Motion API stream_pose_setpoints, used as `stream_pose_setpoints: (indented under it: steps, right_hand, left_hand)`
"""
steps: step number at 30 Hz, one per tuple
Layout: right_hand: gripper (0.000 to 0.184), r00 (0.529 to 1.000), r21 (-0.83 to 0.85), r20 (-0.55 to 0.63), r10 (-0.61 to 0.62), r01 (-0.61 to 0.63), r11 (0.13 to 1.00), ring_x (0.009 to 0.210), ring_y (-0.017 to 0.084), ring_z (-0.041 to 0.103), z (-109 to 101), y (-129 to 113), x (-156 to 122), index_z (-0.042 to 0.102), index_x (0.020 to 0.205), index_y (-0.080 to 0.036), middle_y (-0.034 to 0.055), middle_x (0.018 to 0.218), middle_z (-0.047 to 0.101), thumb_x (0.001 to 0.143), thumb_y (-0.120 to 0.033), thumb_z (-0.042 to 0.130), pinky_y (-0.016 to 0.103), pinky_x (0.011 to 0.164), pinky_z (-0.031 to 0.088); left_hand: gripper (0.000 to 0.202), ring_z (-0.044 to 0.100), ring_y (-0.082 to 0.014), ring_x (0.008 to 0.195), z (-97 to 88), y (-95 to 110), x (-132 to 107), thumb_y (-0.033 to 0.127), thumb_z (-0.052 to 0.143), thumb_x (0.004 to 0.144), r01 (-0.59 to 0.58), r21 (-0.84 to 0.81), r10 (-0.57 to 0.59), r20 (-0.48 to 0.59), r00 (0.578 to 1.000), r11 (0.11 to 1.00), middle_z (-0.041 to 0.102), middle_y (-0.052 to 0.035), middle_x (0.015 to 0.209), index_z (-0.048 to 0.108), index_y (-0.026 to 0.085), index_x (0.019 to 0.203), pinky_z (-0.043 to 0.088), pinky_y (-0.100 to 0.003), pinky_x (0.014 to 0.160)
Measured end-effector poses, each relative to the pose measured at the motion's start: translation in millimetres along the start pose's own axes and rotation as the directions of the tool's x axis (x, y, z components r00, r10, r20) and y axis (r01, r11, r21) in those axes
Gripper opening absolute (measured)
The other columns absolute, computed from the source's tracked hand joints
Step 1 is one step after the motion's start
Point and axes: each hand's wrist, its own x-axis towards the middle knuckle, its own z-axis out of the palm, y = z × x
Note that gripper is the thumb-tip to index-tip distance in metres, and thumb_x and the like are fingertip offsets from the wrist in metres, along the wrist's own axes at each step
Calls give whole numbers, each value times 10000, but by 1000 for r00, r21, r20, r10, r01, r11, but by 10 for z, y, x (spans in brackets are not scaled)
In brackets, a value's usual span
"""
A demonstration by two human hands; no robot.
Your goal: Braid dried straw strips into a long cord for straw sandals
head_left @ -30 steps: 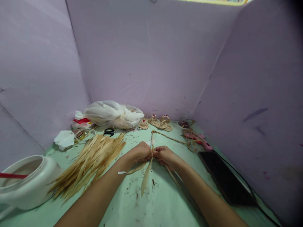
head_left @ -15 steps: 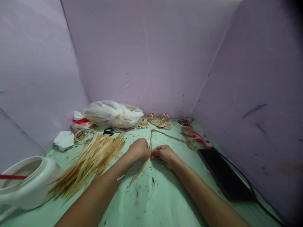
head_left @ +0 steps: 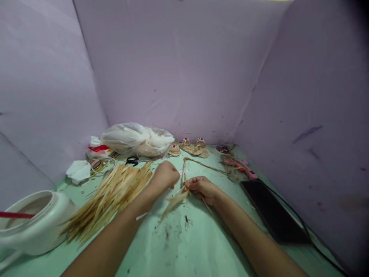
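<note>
A thin braid of dried plant fibre [head_left: 204,165] runs up the table from my fingers, bends, and leads right to a loose tangle. My right hand [head_left: 203,188] pinches its near end between thumb and fingertips. Pale loose strips [head_left: 175,202] splay out below that pinch, and one thin strip hangs under the right wrist. My left hand [head_left: 166,175] is curled closed just left of the braid, apart from my right hand. Whatever its fingers hold is hidden. Left of my left forearm lies a bundle of flat straw-coloured strips [head_left: 112,196].
At left stands a white pot [head_left: 54,223] with a red stick in it. Behind are black-handled scissors [head_left: 132,160], a tied plastic bag [head_left: 137,139] and small woven pieces [head_left: 191,147]. On the right are a pink glue gun [head_left: 248,171] and a dark flat device [head_left: 273,213].
My left hand has moved up and left, away from my right hand. The loose strips have spread out. My right hand keeps its pinch on the braid.
</note>
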Motion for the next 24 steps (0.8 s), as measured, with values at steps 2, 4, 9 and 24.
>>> stream_pose_setpoints:
  steps: [2,4,9,24]
  right_hand:
    - [102,1000,12,21,14,-15,1000,296,7,185,-20,-6,-8,582,594,-96,-68,366,408,568,-190,613,185,330,55]
    - [111,1000,19,24,15,-16,1000,305,14,272,-28,-11,-19,585,591,-94,-37,413,482,575,-200,617,175,328,97]
    - [103,999,-74,45,-16,19,997,356,30,358,-42,-18,-20,597,600,-100,0,489,558,586,-202,593,165,349,149]
    - [206,894,-963,-230,-384,-154,219,682,240,607,354,-209,-376,695,744,-136,174,760,668,611,-157,539,267,537,350]
  left_hand:
    - [148,413,-82,360,-57,-40,76,158,465,649,113,-199,-108,37,993,973,519,-17,458,598,92,645,279,-203,396]
    - [124,358,-58,325,-6,-50,96,126,454,644,230,-348,-164,209,964,909,476,6,416,566,92,603,237,-188,368]
    - [130,351,-46,331,237,-70,101,115,429,651,301,-474,-64,454,889,827,459,15,430,510,108,550,190,-179,352]
    - [90,393,-109,474,431,-91,150,179,506,549,59,-74,-55,64,996,995,349,26,417,437,158,494,220,-221,427]
